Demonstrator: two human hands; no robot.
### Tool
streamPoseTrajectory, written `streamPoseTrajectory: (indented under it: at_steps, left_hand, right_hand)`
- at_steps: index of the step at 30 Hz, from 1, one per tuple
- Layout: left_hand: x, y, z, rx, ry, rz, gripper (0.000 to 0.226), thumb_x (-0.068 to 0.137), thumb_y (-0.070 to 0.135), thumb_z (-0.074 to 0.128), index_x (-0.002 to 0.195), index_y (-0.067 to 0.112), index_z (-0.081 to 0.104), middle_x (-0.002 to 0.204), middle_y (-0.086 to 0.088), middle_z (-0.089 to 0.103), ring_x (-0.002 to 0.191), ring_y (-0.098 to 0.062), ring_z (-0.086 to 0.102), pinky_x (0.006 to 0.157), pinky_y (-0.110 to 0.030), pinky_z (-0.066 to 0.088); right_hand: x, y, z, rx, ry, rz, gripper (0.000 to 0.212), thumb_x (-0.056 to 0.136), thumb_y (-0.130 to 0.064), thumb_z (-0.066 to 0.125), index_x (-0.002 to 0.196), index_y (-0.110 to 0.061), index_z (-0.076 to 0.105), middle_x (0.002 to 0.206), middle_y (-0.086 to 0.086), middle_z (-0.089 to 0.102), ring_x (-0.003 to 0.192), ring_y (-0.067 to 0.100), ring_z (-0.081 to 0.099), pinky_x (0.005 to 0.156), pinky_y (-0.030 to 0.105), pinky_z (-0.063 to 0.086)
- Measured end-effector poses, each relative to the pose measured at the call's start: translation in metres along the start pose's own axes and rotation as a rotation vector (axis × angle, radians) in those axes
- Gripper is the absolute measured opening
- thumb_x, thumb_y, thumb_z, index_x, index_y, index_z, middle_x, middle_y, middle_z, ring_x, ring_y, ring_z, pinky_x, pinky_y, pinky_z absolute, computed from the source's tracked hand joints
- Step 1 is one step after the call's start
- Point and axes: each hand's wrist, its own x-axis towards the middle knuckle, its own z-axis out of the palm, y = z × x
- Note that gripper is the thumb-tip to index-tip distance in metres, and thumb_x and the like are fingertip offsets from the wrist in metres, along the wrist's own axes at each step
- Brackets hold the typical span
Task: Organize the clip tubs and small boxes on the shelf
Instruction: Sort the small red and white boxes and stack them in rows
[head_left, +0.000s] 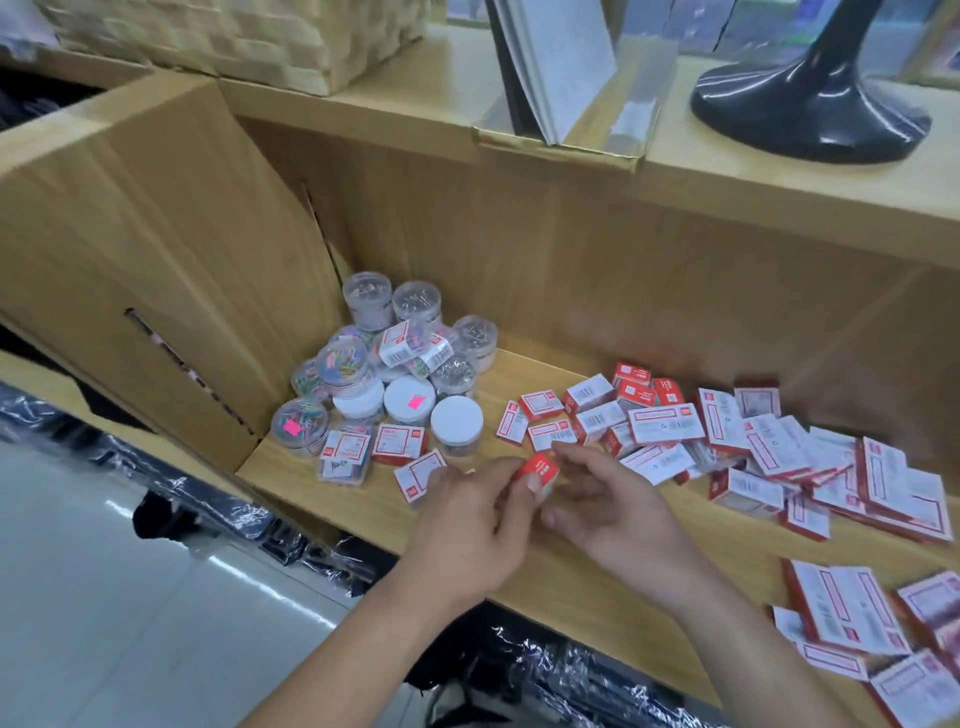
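Note:
A small red and white box (540, 470) is held above the front of the wooden shelf (587, 582). My left hand (478, 525) pinches it with thumb and fingers. My right hand (608, 504) is at its right side, fingers loosely curled, fingertips at the box. Clear round clip tubs (395, 364) with white lids are piled at the shelf's left end. Several small red and white boxes (649, 426) lie scattered across the middle and right.
A cardboard panel (156, 260) walls the shelf's left side. Larger flat red and white boxes (852, 608) lie at the lower right. Above, the upper ledge holds a woven basket (234, 31), a book holder (561, 104) and a black stand base (810, 109). Plastic-wrapped dark goods (249, 514) sit below.

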Motion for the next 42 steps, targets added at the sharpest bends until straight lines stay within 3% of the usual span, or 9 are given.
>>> streamPoseTrajectory:
  at_steps: [5, 11, 15, 18, 21, 26, 31, 37, 42]
  left_hand:
    - [-0.003, -0.018, -0.009, 0.076, 0.152, -0.016, 0.021, 0.099, 0.037, 0.055, 0.11, 0.022, 0.067, 0.087, 0.007, 0.071, 0.08, -0.02, 0.063, 0.074, -0.041, 0.051]
    - [-0.02, -0.055, -0.021, 0.307, 0.074, 0.066, 0.025, 0.085, 0.033, 0.076, 0.11, 0.026, 0.074, 0.101, 0.005, 0.058, 0.091, -0.022, 0.055, 0.08, -0.04, 0.049]
    - [-0.019, -0.052, -0.029, 0.365, 0.054, 0.058, 0.021, 0.084, 0.035, 0.073, 0.103, 0.027, 0.075, 0.101, 0.008, 0.057, 0.092, -0.021, 0.054, 0.08, -0.041, 0.048]
    - [0.003, -0.037, -0.033, 0.314, 0.046, 0.063, 0.015, 0.088, 0.037, 0.066, 0.094, 0.025, 0.072, 0.101, 0.009, 0.06, 0.092, -0.02, 0.058, 0.076, -0.039, 0.05]
    - [0.049, -0.021, -0.022, 0.327, -0.072, 0.089, 0.023, 0.089, 0.037, 0.062, 0.106, 0.022, 0.069, 0.11, 0.006, 0.059, 0.1, -0.022, 0.061, 0.074, -0.04, 0.055]
    - [0.107, -0.002, 0.018, 0.582, -0.414, 0.05, 0.063, 0.085, 0.049, 0.069, 0.14, 0.03, 0.047, 0.12, -0.005, 0.054, 0.114, -0.031, 0.054, 0.085, -0.04, 0.052]
    - [0.113, -0.008, 0.028, 0.674, -0.378, 0.052, 0.057, 0.089, 0.054, 0.064, 0.14, 0.033, 0.048, 0.123, -0.004, 0.057, 0.117, -0.028, 0.05, 0.085, -0.038, 0.049]
    - [0.112, -0.012, 0.03, 0.55, -0.355, 0.076, 0.05, 0.077, 0.052, 0.063, 0.125, 0.038, 0.062, 0.11, 0.0, 0.055, 0.108, -0.025, 0.057, 0.08, -0.037, 0.054]
    - [0.112, -0.013, 0.033, 0.472, -0.312, 0.093, 0.046, 0.075, 0.051, 0.053, 0.114, 0.034, 0.071, 0.105, -0.001, 0.054, 0.092, -0.03, 0.062, 0.072, -0.041, 0.057]
  right_hand:
    - [0.008, -0.006, 0.018, 0.069, -0.113, 0.121, 0.023, 0.081, -0.01, 0.083, 0.101, -0.017, 0.074, 0.086, 0.006, 0.075, 0.072, 0.015, 0.063, 0.072, 0.026, 0.052]
    - [0.014, -0.003, 0.025, -0.198, 0.019, 0.191, 0.012, 0.082, -0.027, 0.081, 0.087, -0.019, 0.076, 0.069, -0.009, 0.069, 0.056, -0.005, 0.057, 0.058, 0.012, 0.044]
    - [0.017, -0.007, 0.031, -0.436, -0.011, 0.101, 0.021, 0.081, -0.046, 0.077, 0.07, -0.029, 0.072, 0.066, -0.011, 0.068, 0.063, 0.003, 0.061, 0.064, 0.025, 0.047]
    - [0.023, -0.013, 0.018, -0.367, 0.051, 0.021, 0.016, 0.084, -0.042, 0.076, 0.078, -0.028, 0.074, 0.069, -0.015, 0.069, 0.066, -0.003, 0.061, 0.062, 0.018, 0.044]
    - [0.029, -0.019, -0.007, -0.373, 0.187, -0.131, 0.009, 0.086, -0.03, 0.076, 0.081, -0.023, 0.075, 0.076, -0.01, 0.069, 0.073, 0.001, 0.063, 0.063, 0.014, 0.044]
    - [0.027, -0.013, -0.043, -0.4, 0.34, -0.229, 0.004, 0.087, -0.022, 0.075, 0.086, -0.026, 0.075, 0.086, -0.014, 0.069, 0.083, 0.005, 0.065, 0.074, 0.025, 0.052]
    - [0.023, 0.004, -0.074, -0.656, 0.535, -0.324, 0.022, 0.079, -0.016, 0.082, 0.1, -0.018, 0.075, 0.103, -0.007, 0.066, 0.1, 0.02, 0.062, 0.083, 0.04, 0.054]
    - [0.045, 0.02, -0.106, -0.862, 0.287, -0.216, 0.06, 0.073, -0.026, 0.086, 0.129, -0.021, 0.066, 0.133, 0.0, 0.063, 0.131, 0.03, 0.05, 0.109, 0.047, 0.042]
    - [0.057, 0.022, -0.111, -0.902, 0.266, -0.2, 0.052, 0.069, -0.021, 0.086, 0.119, -0.02, 0.072, 0.119, -0.003, 0.064, 0.118, 0.026, 0.055, 0.098, 0.047, 0.047]
